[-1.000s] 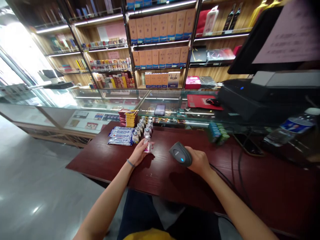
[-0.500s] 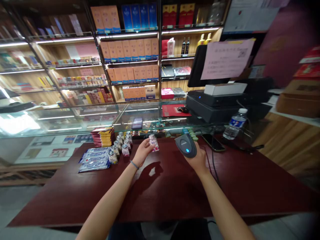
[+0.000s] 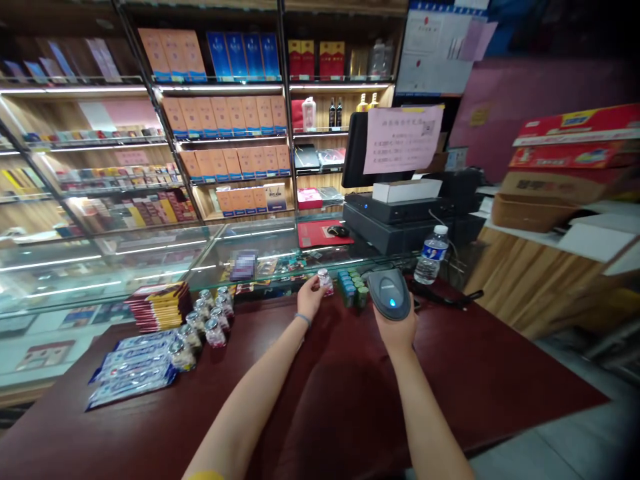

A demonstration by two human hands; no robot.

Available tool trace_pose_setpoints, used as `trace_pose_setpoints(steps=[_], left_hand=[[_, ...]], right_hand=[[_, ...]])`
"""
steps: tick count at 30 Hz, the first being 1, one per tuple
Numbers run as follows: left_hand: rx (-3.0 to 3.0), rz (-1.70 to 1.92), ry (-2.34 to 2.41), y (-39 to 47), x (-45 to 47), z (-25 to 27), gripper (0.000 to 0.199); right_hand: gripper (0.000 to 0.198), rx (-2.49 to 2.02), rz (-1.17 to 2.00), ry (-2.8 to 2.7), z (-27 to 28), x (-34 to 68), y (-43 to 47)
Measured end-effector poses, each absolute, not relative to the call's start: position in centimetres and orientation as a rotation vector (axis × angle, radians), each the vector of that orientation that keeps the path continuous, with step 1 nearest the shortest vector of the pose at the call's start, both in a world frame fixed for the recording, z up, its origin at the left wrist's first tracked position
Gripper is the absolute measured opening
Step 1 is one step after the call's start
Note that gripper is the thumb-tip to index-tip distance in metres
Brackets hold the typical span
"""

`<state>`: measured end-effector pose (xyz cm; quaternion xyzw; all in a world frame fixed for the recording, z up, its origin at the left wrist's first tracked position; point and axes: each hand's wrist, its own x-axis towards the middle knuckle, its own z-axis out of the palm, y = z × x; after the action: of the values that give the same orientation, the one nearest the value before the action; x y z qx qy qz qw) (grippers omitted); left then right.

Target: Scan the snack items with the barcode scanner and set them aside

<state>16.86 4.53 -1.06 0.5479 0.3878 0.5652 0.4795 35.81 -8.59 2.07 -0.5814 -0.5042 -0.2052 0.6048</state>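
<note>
My left hand [image 3: 310, 298] is closed on a small clear jar [image 3: 325, 283] with pinkish contents, close to the far edge of the dark red table [image 3: 320, 393]. Just right of that jar stand several small green and blue containers [image 3: 353, 287] in rows. My right hand [image 3: 397, 331] grips a dark grey barcode scanner [image 3: 389, 295], a blue light glowing on its top. Several similar jars [image 3: 215, 331] stand grouped on the left. Blue-and-white flat packets [image 3: 135, 367] and a stack of red-and-yellow packets [image 3: 156, 308] lie beside them.
A water bottle [image 3: 431, 257] stands at the back right, near a black cable. Beyond the table are a glass counter [image 3: 200, 250], a monitor [image 3: 354, 150] with a pink sheet, and stocked shelves. Cardboard boxes [image 3: 550, 187] are piled to the right.
My left hand has carried the jar right and away from me, next to the green and blue containers. The scanner remains in my right hand. The whole view has turned to the right.
</note>
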Motion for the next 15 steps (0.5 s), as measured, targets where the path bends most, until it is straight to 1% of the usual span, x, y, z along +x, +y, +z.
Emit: trace_pose_setpoints(steps=[7, 15], left_hand=[[1.411, 1.424, 0.979, 6.5, 19.3, -3.9, 0.033], [1.502, 1.458, 1.093, 8.4, 20.0, -5.6, 0.031]], right_hand=[[0.040, -1.373, -0.525, -1.120, 0.9, 36.1, -8.1], [0.043, -1.398, -0.574, -1.094, 0.8, 36.1, -8.1]])
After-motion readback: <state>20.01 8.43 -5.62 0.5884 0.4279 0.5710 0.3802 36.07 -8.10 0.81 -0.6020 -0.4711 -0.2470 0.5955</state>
